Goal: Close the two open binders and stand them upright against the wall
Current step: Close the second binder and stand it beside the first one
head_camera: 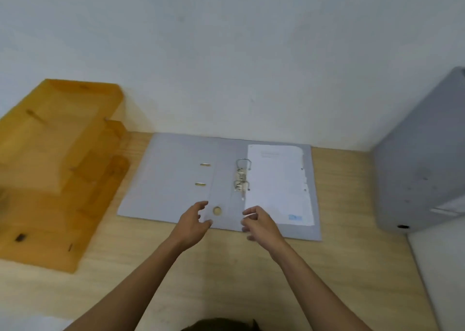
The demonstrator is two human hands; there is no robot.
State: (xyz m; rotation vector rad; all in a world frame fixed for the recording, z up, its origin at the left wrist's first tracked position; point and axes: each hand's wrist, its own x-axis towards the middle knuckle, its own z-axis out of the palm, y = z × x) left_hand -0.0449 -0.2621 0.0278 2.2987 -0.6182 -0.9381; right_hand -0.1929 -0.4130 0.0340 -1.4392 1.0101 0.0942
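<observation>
Binder (176, 179) open flat | hands (195, 221) empty over near edge

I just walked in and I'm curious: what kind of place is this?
Probably an office or study desk: a grey lever-arch binder lies open on a wooden desk against a plain wall, beside stacked amber letter trays.

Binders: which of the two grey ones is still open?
The open binder lying flat mid-desk, rings and paper exposed, both hands hovering at its near edge. The other binder at far right is closed and standing.
</observation>
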